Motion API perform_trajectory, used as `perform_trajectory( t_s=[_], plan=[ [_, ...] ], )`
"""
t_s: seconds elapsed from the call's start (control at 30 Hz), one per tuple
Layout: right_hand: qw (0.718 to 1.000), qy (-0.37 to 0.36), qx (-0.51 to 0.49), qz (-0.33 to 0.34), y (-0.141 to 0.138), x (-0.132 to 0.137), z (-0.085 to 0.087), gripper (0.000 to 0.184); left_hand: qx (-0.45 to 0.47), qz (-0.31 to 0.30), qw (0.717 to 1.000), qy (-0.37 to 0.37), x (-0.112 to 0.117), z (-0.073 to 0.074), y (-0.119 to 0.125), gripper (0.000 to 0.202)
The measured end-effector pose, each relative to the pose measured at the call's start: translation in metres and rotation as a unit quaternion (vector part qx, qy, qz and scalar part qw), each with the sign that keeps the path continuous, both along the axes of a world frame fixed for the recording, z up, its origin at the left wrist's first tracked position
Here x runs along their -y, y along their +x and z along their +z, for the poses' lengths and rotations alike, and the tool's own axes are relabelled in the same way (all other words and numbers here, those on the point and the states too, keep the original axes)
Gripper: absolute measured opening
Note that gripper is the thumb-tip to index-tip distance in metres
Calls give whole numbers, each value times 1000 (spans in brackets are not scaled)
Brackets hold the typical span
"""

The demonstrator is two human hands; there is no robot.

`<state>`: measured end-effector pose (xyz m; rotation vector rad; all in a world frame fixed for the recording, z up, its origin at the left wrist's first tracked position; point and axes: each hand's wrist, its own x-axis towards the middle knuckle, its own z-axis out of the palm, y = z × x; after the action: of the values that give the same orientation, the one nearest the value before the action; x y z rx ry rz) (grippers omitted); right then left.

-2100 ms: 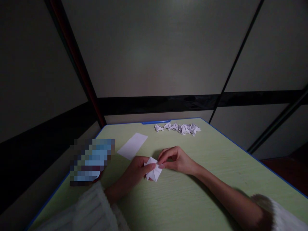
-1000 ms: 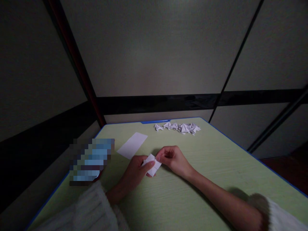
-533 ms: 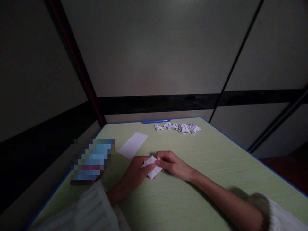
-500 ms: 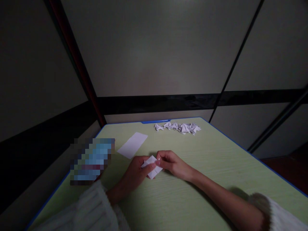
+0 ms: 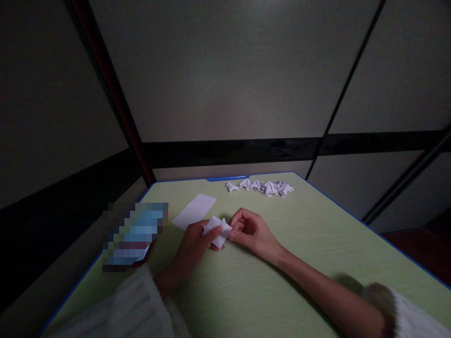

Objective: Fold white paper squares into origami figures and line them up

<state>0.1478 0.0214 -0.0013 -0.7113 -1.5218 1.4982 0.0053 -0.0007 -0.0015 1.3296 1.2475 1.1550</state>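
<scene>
A small folded white paper piece [image 5: 215, 232] is pinched between both hands just above the pale green table [image 5: 282, 281]. My left hand [image 5: 193, 244] grips its left side with curled fingers. On the other side, my right hand [image 5: 252, 232] nips the right edge with thumb and fingertips. Both forearms come in from the lower edge, in white knitted sleeves.
A flat white paper sheet [image 5: 194, 211] lies just behind my left hand. Several folded white paper pieces [image 5: 262, 187] sit in a row near the table's far edge. A blurred blue object [image 5: 132, 234] rests at the left edge. Walls and dark bars stand behind the table.
Both hands lifted the paper piece a little and moved it farther from me. It has been turned and refolded, so it looks smaller now.
</scene>
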Motion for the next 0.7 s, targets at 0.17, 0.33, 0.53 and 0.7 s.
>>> perform_trajectory(
  t_s=[0.17,0.33,0.53,0.7],
  plan=[
    [1000,8,21,-21,-3,1,-5,30,14,-2,999,-29,-1,-3,1,21],
    [999,13,14,-32,-1,-2,-6,25,33,-18,997,-60,-1,-4,3,22],
    [999,27,18,-18,-2,-1,-7,22,62,-39,993,-87,-1,-4,2,21],
    [993,102,35,-53,-1,-3,-9,15,80,-46,992,-89,-2,-10,-1,21]
  ],
)
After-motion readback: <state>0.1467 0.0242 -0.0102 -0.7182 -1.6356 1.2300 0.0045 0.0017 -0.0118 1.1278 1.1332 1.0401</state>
